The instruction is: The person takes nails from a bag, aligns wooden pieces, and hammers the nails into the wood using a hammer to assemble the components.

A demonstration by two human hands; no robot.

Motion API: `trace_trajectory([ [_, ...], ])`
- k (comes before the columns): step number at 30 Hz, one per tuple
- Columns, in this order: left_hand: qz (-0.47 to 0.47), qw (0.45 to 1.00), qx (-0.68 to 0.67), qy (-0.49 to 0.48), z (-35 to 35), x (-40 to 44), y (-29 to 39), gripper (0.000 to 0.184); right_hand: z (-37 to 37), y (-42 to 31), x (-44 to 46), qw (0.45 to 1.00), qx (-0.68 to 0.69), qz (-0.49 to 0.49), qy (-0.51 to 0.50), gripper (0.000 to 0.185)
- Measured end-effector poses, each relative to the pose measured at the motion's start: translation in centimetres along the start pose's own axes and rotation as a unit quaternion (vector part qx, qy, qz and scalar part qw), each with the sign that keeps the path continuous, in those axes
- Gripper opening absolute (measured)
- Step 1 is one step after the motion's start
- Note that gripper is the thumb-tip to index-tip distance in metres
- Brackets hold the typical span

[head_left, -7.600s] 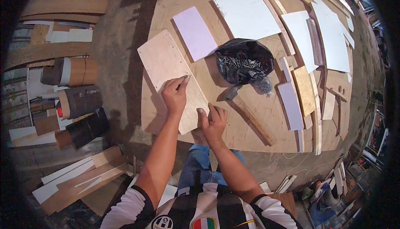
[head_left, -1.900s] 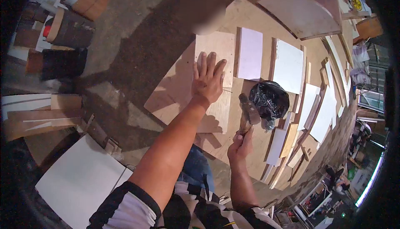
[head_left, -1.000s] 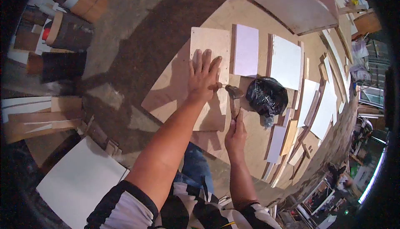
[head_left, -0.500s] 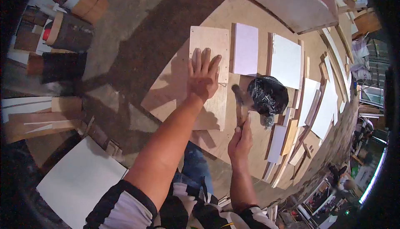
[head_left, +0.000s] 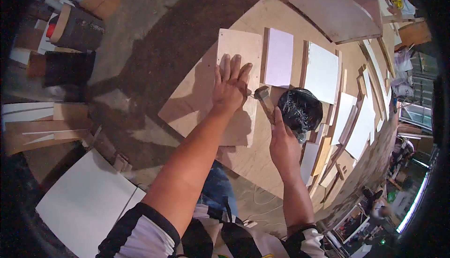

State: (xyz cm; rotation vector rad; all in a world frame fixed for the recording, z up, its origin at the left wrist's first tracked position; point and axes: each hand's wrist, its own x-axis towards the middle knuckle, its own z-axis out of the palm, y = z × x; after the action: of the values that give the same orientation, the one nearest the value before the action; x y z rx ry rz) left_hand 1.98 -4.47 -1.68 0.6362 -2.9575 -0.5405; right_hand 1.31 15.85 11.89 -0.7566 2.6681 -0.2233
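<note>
My left hand (head_left: 228, 89) lies spread on the light plywood board (head_left: 241, 122), fingers toward its far end. My right hand (head_left: 285, 143) is wrapped round the handle of a hammer (head_left: 263, 99). The hammer's head is beside the board's right edge, close to a thin nail (head_left: 251, 94) near my left hand. Small nail heads dot the far end of the board. Just right of the hammer is a black plastic bag (head_left: 300, 110) full of loose nails.
A lilac panel (head_left: 280, 57) and a white panel (head_left: 322, 72) lie beyond the bag on the plywood table (head_left: 187, 94). Wood strips and white pieces line the right side. A curved-edged panel (head_left: 335, 7) stands at the back. Rolls and offcuts lie on the floor at left.
Since half a second ago, the hammer head has swung left to the nail at the board's edge. My right hand has shifted slightly right and up. My left hand stays spread on the board.
</note>
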Motion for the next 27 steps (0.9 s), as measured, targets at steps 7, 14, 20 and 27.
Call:
trace_trajectory([
  [7, 0.004, 1.0, 0.007, 0.024, 0.5, 0.1, -0.2, 0.057, -0.5, -0.9, -0.5, 0.999, -0.007, 0.03, -0.02, 0.055],
  [14, 0.019, 0.997, 0.004, 0.07, 0.7, -0.1, -0.2, 0.055, -2.1, -1.7, -0.7, 0.99, 0.108, -0.008, 0.09, 0.056],
  [20, 0.004, 0.998, -0.058, 0.038, -0.1, -0.1, 0.0, 0.053, 0.2, -0.1, -0.4, 0.999, 0.015, 0.039, -0.035, 0.064],
  [27, 0.01, 0.997, -0.07, 0.023, -0.2, -0.4, -0.2, 0.056, 2.2, 0.0, -0.9, 0.994, 0.03, 0.079, -0.065, 0.062],
])
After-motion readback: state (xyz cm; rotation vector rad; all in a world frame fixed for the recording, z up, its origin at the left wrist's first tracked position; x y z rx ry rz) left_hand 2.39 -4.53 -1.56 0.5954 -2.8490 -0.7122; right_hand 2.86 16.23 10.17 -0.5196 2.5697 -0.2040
